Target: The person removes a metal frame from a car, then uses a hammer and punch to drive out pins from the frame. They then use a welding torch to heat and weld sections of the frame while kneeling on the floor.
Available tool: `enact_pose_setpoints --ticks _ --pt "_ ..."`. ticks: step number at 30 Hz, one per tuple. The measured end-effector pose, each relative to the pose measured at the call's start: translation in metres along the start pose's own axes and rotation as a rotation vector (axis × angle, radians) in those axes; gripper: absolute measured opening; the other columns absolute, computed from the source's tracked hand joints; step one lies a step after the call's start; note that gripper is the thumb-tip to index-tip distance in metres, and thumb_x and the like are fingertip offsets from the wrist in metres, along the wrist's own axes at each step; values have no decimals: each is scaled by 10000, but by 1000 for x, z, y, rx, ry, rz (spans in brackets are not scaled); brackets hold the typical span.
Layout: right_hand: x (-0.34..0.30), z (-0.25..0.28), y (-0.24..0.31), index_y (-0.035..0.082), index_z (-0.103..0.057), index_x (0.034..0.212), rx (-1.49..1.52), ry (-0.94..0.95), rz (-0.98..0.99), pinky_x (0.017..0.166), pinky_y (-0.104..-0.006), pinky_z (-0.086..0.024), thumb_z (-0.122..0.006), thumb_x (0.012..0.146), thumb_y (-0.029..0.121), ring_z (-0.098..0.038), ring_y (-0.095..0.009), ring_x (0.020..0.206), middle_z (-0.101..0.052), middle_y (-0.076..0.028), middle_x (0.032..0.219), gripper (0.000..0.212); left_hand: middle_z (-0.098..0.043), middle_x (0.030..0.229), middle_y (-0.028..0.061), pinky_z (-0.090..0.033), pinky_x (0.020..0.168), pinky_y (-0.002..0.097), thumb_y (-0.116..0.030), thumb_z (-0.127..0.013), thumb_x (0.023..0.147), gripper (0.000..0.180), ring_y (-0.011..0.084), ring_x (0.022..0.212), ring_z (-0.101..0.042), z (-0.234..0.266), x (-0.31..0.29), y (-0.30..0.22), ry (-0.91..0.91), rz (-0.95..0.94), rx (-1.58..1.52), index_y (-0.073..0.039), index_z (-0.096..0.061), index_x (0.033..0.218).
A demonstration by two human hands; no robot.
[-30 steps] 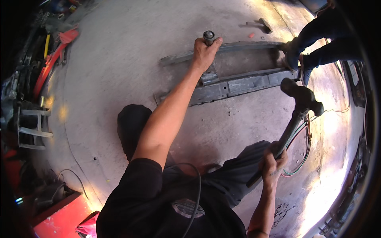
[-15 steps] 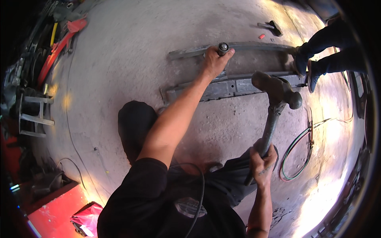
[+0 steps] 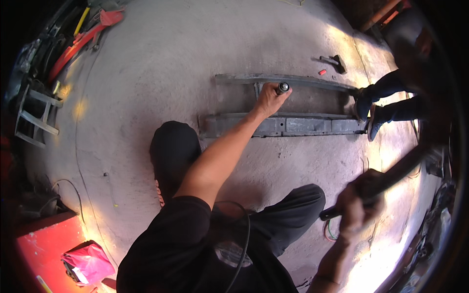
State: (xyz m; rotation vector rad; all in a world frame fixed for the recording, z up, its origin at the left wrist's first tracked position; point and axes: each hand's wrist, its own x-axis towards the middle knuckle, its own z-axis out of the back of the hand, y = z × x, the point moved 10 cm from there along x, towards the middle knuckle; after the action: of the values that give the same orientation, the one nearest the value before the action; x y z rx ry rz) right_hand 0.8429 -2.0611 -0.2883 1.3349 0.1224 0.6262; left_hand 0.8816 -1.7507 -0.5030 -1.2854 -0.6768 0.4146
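Observation:
My left hand (image 3: 270,101) is closed around an upright metal rod (image 3: 283,88) with a round, shiny top end; its lower end is hidden, so I cannot tell its exact kind. Beneath that hand lies a long grey metal frame (image 3: 312,127) of two rails joined by a crosspiece. Off to the right, my right hand (image 3: 359,205) grips a hammer (image 3: 398,171) by its handle, raised and blurred. The hammer's head is lost in the dark at the right rim.
A co-worker's feet (image 3: 364,105) stand at the frame's right end. Beyond it lie another hammer (image 3: 337,63) and a small red piece (image 3: 322,72). A metal stand (image 3: 39,117) is at left, with a pink bag (image 3: 90,263) on a red surface at lower left.
My right hand has swung the hammer up and out to the right. The left hand keeps its hold on the rod over the frame. The whole view has shifted slightly.

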Motion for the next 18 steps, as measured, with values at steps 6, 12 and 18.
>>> enact_pose_setpoints --ticks 6,12,18 --pt "23 60 160 -2 -581 973 -94 -86 726 503 -288 -413 -602 852 57 -491 -106 551 -569 -27 721 137 -434 565 17 -367 565 385 -317 -677 929 470 127 582 -402 -12 2 2 31 -25 -43 -2 -461 654" --pt "23 -41 -76 16 -600 887 -364 324 -108 580 -326 -451 -596 851 67 -526 -150 620 -574 -39 693 63 -465 587 5 -386 577 358 -275 -674 921 418 102 609 -429 -11 10 16 -9 -62 -67 -13 -483 657" --pt "-40 -28 -93 28 -533 872 -165 161 -502 492 -252 -377 -584 832 22 -473 -91 546 -527 -17 657 65 -500 566 -1 -374 539 328 -230 -708 898 382 93 561 -442 26 0 54 -119 86 -225 -22 -544 624"
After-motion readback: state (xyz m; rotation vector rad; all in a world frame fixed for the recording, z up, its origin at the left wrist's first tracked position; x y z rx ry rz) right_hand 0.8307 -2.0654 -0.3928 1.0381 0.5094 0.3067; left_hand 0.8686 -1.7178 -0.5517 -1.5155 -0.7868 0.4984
